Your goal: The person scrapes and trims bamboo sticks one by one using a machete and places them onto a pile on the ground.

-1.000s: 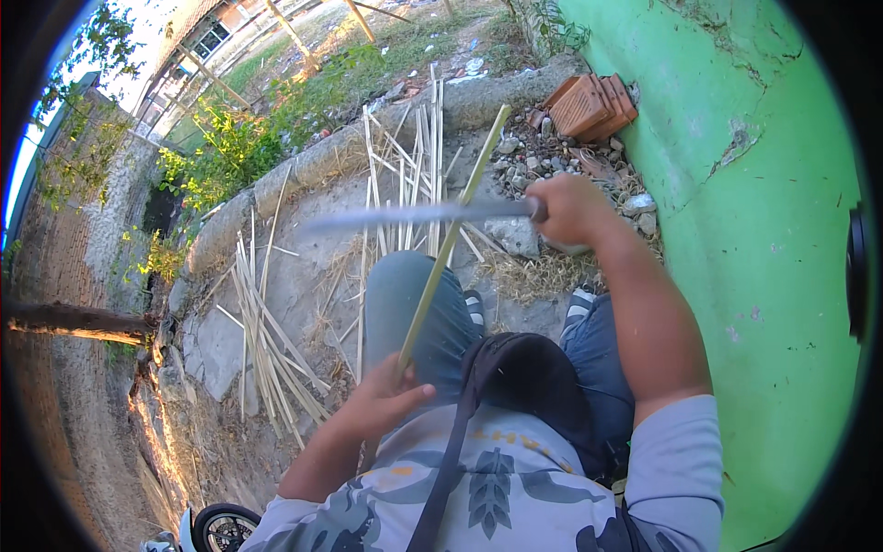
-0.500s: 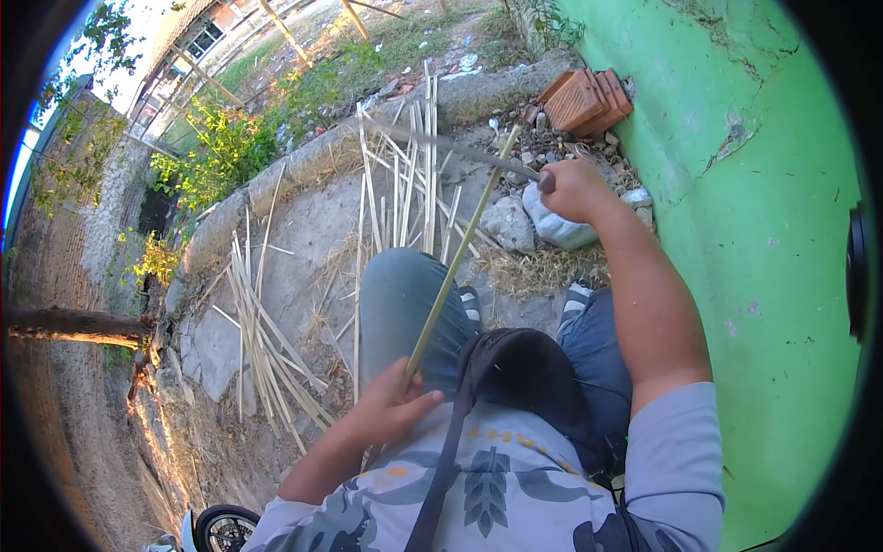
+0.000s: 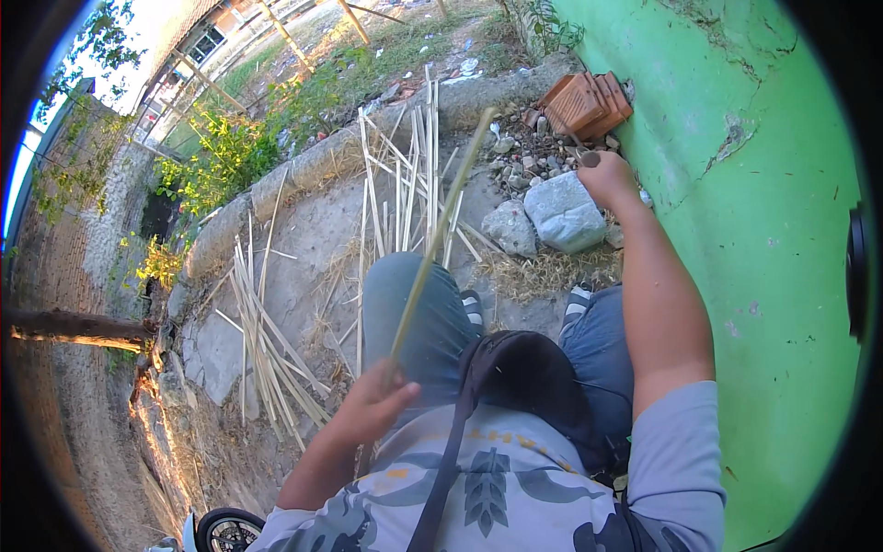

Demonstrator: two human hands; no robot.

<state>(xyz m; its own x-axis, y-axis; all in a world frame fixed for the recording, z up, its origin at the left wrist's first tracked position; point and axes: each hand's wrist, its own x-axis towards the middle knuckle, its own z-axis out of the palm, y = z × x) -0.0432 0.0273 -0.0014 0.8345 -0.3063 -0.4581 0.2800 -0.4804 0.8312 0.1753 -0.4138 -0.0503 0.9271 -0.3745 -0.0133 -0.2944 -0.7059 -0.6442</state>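
My left hand point(image 3: 375, 403) is closed around the lower end of a long bamboo strip point(image 3: 430, 253). The strip slants up and away past my left knee, its upper tip slightly blurred by motion. Out at the right, near the green wall, my right hand point(image 3: 611, 180) grips a machete point(image 3: 589, 160) by its handle. Only the handle's butt and a thin, foreshortened part of the blade show, pointing away toward the roof tiles. The blade and the strip are apart.
Pale split strips point(image 3: 418, 175) lie on the ground ahead, with another pile point(image 3: 267, 340) to the left. Two rocks point(image 3: 563, 212), gravel and stacked clay tiles point(image 3: 589, 103) sit beside the green wall point(image 3: 763, 276). A low stone curb point(image 3: 313, 161) runs across the far side.
My right hand has moved right and slightly up with the machete, whose blade has swung away from the strip. The strip's upper end has shifted left and now leans more upright.
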